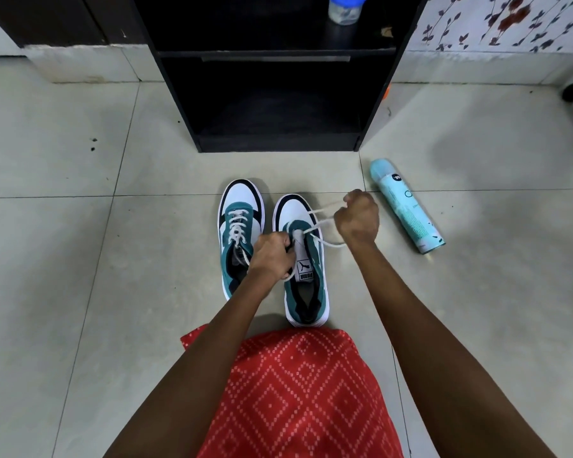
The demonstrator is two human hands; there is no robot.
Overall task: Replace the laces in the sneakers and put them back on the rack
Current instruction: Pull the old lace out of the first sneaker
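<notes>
Two teal, white and black sneakers stand side by side on the floor, toes pointing away from me. The left sneaker [237, 226] is fully laced. The right sneaker [306, 276] has a white lace [321, 223] running only through its lowest eyelets. My left hand [272, 257] grips the right sneaker's left eyelet edge, and a bit of lace hangs below its fingers. My right hand [358, 218] is raised to the right of the toe, fist closed round the lace ends and pulling them taut.
A black shoe rack [374, 104] stands just beyond the sneakers, its lower shelf bare and a blue-lidded jar [344, 9] on the upper shelf. A light blue spray can [406, 204] lies on the tiles to the right. Red patterned cloth [298, 391] covers my lap.
</notes>
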